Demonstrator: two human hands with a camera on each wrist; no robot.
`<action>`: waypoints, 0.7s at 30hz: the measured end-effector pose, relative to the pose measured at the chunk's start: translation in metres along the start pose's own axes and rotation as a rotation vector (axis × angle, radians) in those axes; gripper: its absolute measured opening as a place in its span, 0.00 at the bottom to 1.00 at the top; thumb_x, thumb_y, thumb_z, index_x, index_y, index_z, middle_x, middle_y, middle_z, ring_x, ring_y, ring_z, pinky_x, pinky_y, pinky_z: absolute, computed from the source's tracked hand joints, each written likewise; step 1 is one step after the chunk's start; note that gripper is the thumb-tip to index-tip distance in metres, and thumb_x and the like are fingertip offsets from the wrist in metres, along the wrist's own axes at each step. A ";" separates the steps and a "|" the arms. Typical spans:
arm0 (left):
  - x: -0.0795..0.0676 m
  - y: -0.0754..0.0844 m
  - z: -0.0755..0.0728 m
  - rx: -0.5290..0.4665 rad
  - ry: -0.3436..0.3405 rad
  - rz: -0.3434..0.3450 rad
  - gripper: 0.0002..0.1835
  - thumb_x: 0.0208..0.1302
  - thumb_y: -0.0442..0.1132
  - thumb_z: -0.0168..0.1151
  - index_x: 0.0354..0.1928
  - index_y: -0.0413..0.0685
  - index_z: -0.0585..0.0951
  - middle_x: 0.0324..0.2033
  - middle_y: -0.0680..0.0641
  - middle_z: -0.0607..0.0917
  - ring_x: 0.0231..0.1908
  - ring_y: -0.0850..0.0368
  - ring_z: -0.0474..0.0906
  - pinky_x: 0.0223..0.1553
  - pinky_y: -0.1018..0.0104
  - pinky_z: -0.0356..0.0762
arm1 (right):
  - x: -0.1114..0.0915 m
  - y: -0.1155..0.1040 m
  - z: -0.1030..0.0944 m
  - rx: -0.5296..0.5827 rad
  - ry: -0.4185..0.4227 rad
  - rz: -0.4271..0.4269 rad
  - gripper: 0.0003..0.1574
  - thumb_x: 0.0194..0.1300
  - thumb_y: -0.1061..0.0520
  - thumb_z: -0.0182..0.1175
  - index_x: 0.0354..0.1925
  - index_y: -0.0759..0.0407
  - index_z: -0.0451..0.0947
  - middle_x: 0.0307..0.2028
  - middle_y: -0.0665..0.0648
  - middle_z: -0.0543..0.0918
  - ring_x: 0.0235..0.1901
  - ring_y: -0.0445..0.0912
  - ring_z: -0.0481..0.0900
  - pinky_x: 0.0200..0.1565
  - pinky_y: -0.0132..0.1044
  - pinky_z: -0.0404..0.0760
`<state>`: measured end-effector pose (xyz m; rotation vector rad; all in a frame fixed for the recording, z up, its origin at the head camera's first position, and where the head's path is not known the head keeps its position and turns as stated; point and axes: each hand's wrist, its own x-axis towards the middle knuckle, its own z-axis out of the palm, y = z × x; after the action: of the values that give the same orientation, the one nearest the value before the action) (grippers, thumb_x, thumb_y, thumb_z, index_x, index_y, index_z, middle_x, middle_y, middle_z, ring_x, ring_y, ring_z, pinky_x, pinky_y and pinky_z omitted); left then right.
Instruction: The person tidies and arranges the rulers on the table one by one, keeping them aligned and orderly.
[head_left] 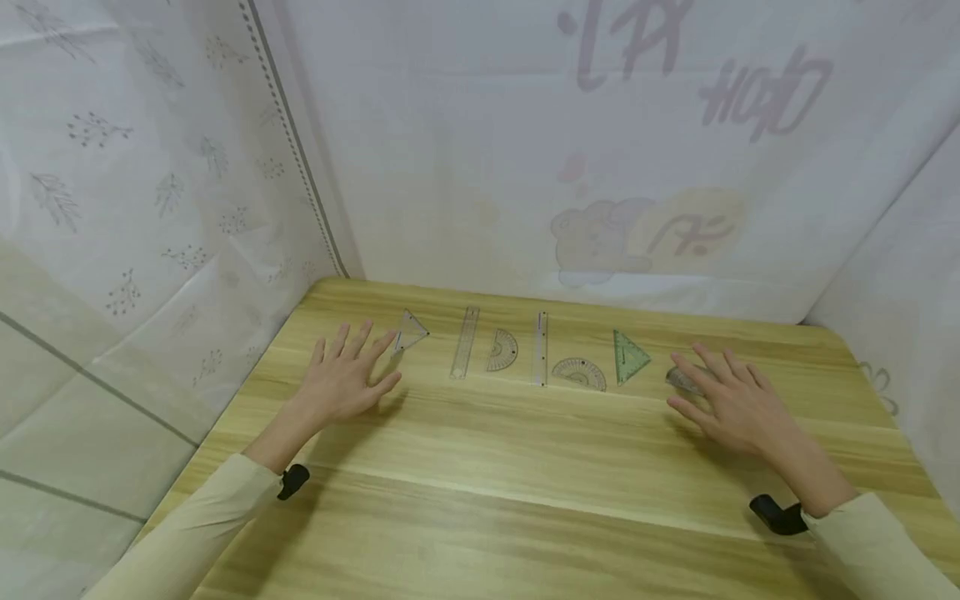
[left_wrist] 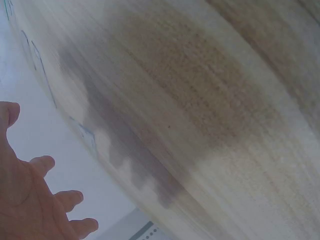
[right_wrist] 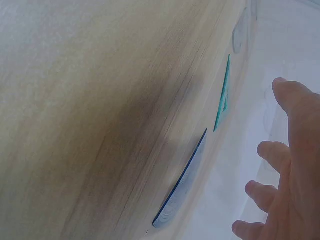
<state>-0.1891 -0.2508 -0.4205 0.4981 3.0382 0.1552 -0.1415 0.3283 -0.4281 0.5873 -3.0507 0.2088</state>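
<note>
Fingers spread, my left hand [head_left: 341,379] hovers over the table beside a clear set square [head_left: 412,332] at the left end of a row. To its right lie a clear ruler [head_left: 465,342], a small protractor [head_left: 503,350], a second ruler [head_left: 540,349] and another protractor [head_left: 580,373]. A green set square [head_left: 630,358] follows. My right hand [head_left: 738,404], fingers also spread and holding nothing, is above a clear protractor [head_left: 681,380] that it partly covers in the head view. In the right wrist view, that protractor [right_wrist: 181,187] lies flat on the wood, below the fingers.
The wooden table [head_left: 450,517] has rounded back corners. Pale printed cloth [head_left: 465,150] hangs behind it, with more on both sides. A black strap piece [head_left: 294,482] sticks out at the left wrist and another black piece [head_left: 776,515] at the right.
</note>
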 end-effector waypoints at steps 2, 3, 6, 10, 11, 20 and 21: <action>-0.001 0.000 -0.001 -0.004 -0.001 -0.001 0.43 0.73 0.73 0.37 0.81 0.57 0.54 0.77 0.34 0.49 0.73 0.26 0.39 0.64 0.24 0.36 | 0.000 0.000 0.001 0.006 -0.004 -0.001 0.47 0.75 0.33 0.53 0.80 0.50 0.53 0.75 0.71 0.54 0.68 0.79 0.50 0.60 0.76 0.51; -0.001 0.000 -0.001 -0.005 -0.002 -0.003 0.43 0.73 0.73 0.38 0.81 0.57 0.54 0.77 0.34 0.49 0.73 0.26 0.39 0.64 0.24 0.36 | 0.001 0.000 0.001 0.007 -0.004 -0.002 0.47 0.75 0.33 0.53 0.80 0.50 0.53 0.75 0.71 0.54 0.68 0.79 0.51 0.60 0.76 0.51; -0.003 -0.001 -0.003 -0.009 -0.001 -0.004 0.42 0.75 0.70 0.39 0.81 0.56 0.55 0.77 0.34 0.48 0.73 0.25 0.39 0.64 0.24 0.35 | 0.002 0.000 0.000 0.023 -0.009 -0.014 0.48 0.75 0.33 0.53 0.81 0.52 0.52 0.75 0.72 0.54 0.68 0.78 0.51 0.60 0.76 0.52; -0.004 -0.006 -0.004 -0.054 0.017 0.012 0.41 0.76 0.67 0.43 0.80 0.50 0.55 0.76 0.31 0.50 0.72 0.23 0.41 0.63 0.23 0.38 | 0.008 -0.004 -0.003 0.119 0.021 -0.061 0.45 0.76 0.38 0.56 0.78 0.58 0.56 0.74 0.72 0.56 0.68 0.75 0.57 0.60 0.73 0.57; -0.004 -0.008 -0.005 -0.071 0.025 0.017 0.41 0.76 0.66 0.44 0.80 0.48 0.55 0.76 0.30 0.50 0.72 0.22 0.42 0.63 0.23 0.40 | 0.010 -0.006 -0.004 0.160 0.028 -0.076 0.45 0.76 0.39 0.57 0.78 0.59 0.56 0.74 0.73 0.56 0.68 0.74 0.57 0.59 0.72 0.59; -0.006 -0.031 -0.009 -0.267 0.089 0.104 0.44 0.70 0.53 0.65 0.75 0.32 0.59 0.71 0.24 0.59 0.68 0.23 0.54 0.66 0.31 0.51 | 0.042 -0.033 -0.008 0.524 0.019 -0.147 0.39 0.77 0.47 0.58 0.76 0.61 0.59 0.70 0.67 0.66 0.63 0.65 0.69 0.55 0.66 0.71; -0.005 -0.033 -0.010 -0.293 0.089 0.112 0.44 0.70 0.52 0.67 0.75 0.31 0.59 0.71 0.25 0.60 0.68 0.23 0.55 0.66 0.31 0.52 | 0.046 -0.036 -0.008 0.550 0.014 -0.151 0.39 0.77 0.48 0.59 0.76 0.62 0.59 0.69 0.67 0.67 0.61 0.64 0.72 0.53 0.65 0.73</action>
<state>-0.1953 -0.2844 -0.4144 0.6498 2.9953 0.6323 -0.1706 0.2790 -0.4131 0.8212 -2.9004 1.0548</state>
